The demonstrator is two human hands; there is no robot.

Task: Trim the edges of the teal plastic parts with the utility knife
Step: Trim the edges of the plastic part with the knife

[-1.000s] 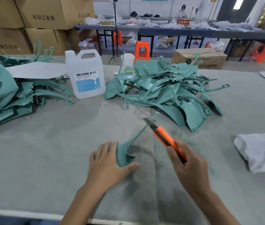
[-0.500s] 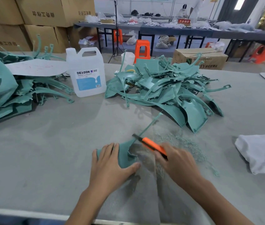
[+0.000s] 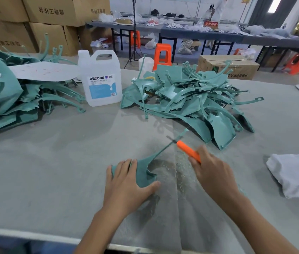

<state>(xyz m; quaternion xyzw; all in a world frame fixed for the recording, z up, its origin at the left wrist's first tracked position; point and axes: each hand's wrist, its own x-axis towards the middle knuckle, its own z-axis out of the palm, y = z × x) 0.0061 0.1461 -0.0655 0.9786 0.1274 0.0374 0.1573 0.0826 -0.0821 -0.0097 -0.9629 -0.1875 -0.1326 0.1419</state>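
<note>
A teal plastic part [image 3: 142, 172] lies on the grey table in front of me, its broad end near me and a thin arm running up to the right. My left hand [image 3: 126, 187] lies flat over the broad end, fingers spread, thumb along its near edge. My right hand [image 3: 212, 173] grips an orange utility knife [image 3: 188, 151]. The knife's blade meets the thin arm about two thirds of the way up. Fine plastic shavings lie on the table under the knife.
A heap of teal parts [image 3: 190, 99] sits beyond the knife, another pile [image 3: 7, 99] at far left. A white DEXCON jug [image 3: 102, 79] stands between them. A white cloth [image 3: 293, 174] lies at right. Cardboard boxes [image 3: 35, 21] stack behind.
The knife slid down the thin arm toward me, then moved back up it to a point further out. My left hand stayed on the broad end.
</note>
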